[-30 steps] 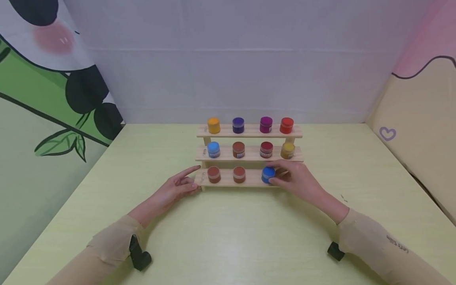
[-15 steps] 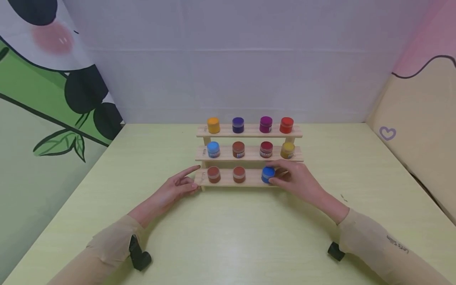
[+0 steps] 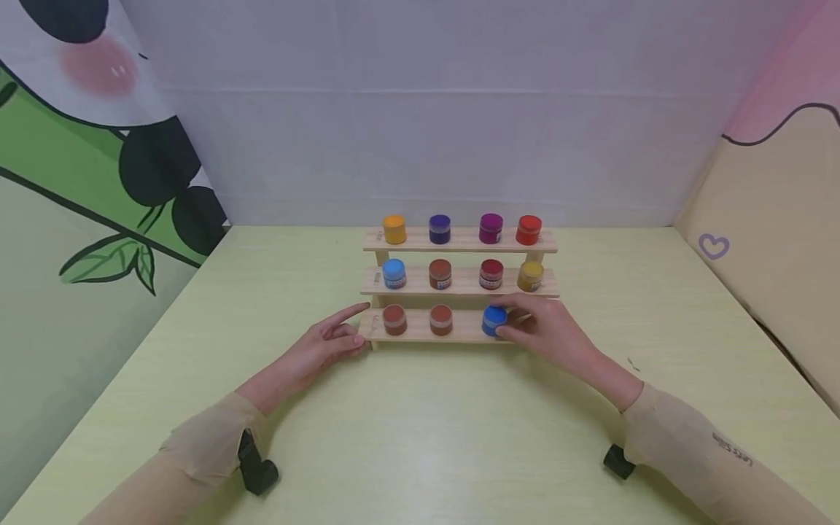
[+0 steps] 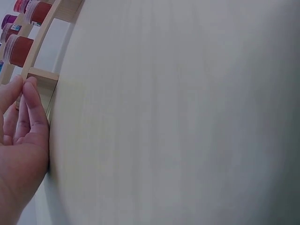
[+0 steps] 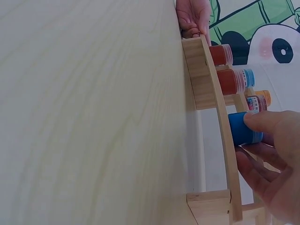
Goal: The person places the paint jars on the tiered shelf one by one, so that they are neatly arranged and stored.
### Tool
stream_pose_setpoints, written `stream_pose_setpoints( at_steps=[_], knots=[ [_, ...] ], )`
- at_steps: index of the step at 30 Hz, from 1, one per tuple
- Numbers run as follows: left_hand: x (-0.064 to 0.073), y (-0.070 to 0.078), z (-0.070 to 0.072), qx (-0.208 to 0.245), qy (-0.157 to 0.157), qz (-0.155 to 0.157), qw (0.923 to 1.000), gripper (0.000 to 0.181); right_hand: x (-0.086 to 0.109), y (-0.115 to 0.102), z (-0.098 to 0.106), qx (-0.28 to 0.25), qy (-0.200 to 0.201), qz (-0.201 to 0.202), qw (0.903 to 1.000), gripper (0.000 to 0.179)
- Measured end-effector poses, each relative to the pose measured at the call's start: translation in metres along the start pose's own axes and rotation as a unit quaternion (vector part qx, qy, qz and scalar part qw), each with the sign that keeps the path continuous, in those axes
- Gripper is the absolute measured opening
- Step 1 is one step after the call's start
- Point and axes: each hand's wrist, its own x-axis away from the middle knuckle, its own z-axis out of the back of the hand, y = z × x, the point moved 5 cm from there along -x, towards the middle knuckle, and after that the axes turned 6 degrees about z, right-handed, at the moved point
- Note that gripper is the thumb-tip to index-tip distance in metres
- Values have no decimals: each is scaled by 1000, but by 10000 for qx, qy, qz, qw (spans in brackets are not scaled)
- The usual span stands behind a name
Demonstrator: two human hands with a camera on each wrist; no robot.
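A three-tier wooden rack (image 3: 467, 329) holds small paint jars in rows. My right hand (image 3: 550, 329) pinches a blue paint jar (image 3: 493, 320) standing on the lowest tier, right of two reddish-brown jars. In the right wrist view the thumb lies on one side of this blue jar (image 5: 240, 128), with the fingers behind it. At the rack's left end, my left hand (image 3: 324, 348) grips the tip of the lowest shelf between thumb and fingers. The left wrist view shows those fingertips (image 4: 32, 93) at the shelf end.
Light blue, brown, dark red and ochre jars stand on the middle tier (image 3: 467, 281). Yellow, navy, purple and red jars stand on the top tier (image 3: 467, 240). Behind the pale table (image 3: 433, 430) hangs a plain cloth (image 3: 420, 146); patterned panels flank it.
The hands, the rack and the jars keep their places; only the head view shifts very slightly.
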Motion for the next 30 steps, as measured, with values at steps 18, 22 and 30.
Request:
stream_pose_setpoints(
  at_steps=[18,22,30],
  knots=[
    [3,2,1,-34,24,27,10000,67,-2,-2,0,-47,10,56,10000,38],
    [3,3,1,-42,25,31,10000,67,-1,-2,1,-38,11,55,10000,38],
    [2,1,0,-14,50,69,10000,67,0,0,1,-22,-14,62,10000,39]
  ],
)
